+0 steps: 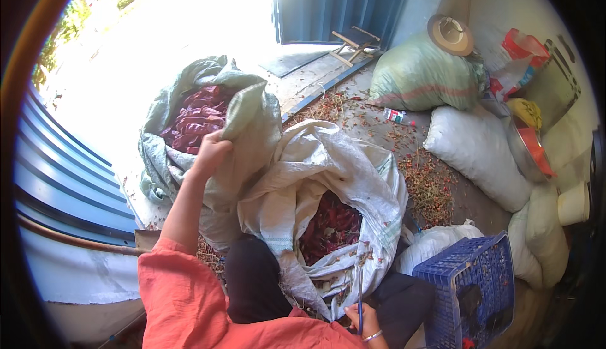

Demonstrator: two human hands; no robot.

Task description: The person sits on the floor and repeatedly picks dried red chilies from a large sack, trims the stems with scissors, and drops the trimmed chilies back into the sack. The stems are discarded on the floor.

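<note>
My left hand [215,152] grips the rim of a green woven sack [255,126], whose open mouth shows dried red chili peppers [201,117]. Close to my lap, my right hand [363,318] holds scissors [360,297] by blue handles, their blades pointing up and away from me. Between my knees stands a white woven sack [326,152] with its rim rolled down and darker red chili peppers [331,226] inside. Bits of stem lie on the near fold of that sack, beside the scissors.
A blue plastic crate [464,278] stands at my right. Chili stems [428,188] and a plastic bottle [398,116] lie on the floor. Full sacks [478,152] line the right wall, a hat [450,35] on one. A folding stool [355,43] stands by the blue metal door [341,8].
</note>
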